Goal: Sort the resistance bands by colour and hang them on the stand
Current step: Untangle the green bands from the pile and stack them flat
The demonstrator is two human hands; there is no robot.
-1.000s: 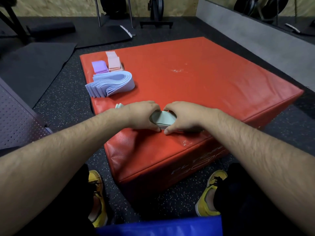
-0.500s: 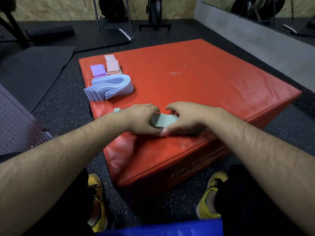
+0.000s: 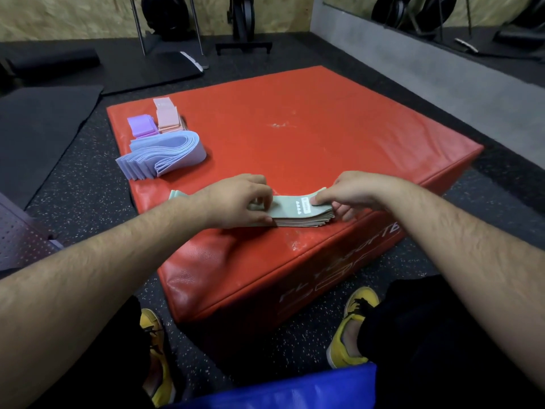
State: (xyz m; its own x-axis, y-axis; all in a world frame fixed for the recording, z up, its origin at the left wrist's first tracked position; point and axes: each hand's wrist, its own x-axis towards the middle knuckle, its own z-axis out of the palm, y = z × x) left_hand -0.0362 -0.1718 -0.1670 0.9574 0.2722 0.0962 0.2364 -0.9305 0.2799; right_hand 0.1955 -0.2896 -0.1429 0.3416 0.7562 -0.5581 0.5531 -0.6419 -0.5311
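A stack of pale green resistance bands [image 3: 298, 212] lies near the front edge of the red padded box [image 3: 324, 137]. My left hand [image 3: 239, 202] grips the stack's middle, thumb under and fingers curled on top. My right hand [image 3: 351, 191] pinches the stack's right end by the white label. The stack's left end [image 3: 177, 194] sticks out past my left wrist. A bundle of lavender bands [image 3: 163, 156] lies at the box's left side, with a small purple stack [image 3: 141, 125] and a pink stack [image 3: 166, 116] behind it. No stand is in view.
Black rubber floor surrounds the box, with dark mats [image 3: 44, 119] at the left and gym equipment frames [image 3: 241, 28] at the back. A grey perforated panel [image 3: 20, 237] sits at the left edge. My yellow shoes [image 3: 351, 326] and a blue pad [image 3: 280, 391] are below.
My hands have moved apart along the green stack. The right hand slid to the stack's right end, and the top band with its label now shows between them.
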